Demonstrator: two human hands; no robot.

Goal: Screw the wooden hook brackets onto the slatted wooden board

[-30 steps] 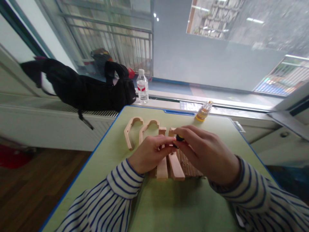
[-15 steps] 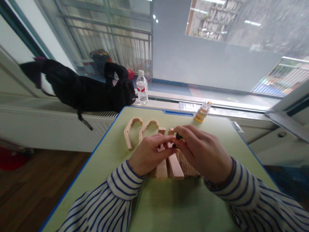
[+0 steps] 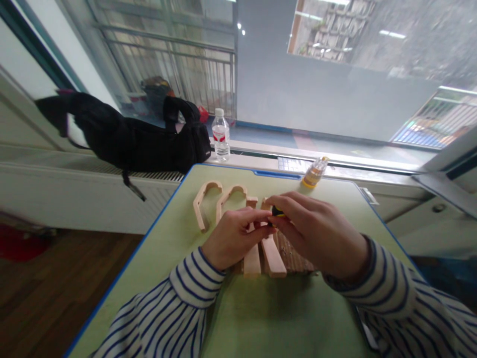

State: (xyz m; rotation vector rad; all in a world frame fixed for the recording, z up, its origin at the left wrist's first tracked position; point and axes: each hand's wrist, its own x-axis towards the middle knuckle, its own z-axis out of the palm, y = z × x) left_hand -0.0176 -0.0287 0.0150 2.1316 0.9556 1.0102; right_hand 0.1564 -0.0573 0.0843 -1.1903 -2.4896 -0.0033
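Observation:
My right hand (image 3: 316, 231) is closed in a pinch around the black-and-yellow handle of a short screwdriver (image 3: 276, 212), held upright over a wooden piece. The fingertips of my left hand (image 3: 233, 236) pinch the dark lower part of the screwdriver; its tip is hidden. Beneath my hands lie two pale wooden pieces, a left one (image 3: 252, 261) and a right one (image 3: 274, 258), side by side on brown corrugated cardboard (image 3: 294, 256) dotted with small screws or holes. Left of my hands rest two curved wooden hooks, an outer one (image 3: 199, 206) and an inner one (image 3: 223, 196), partly hidden.
The pale green table (image 3: 268, 318) has a blue edge. A small clear bottle with yellow (image 3: 315, 173) stands at its far right corner. On the windowsill are a water bottle (image 3: 221, 136) and a black bag (image 3: 149, 141).
My right hand shifts slightly around the screwdriver handle, towards the left and then back right. My left fingertips part a little around its lower part, then close. The wooden pieces stay in place.

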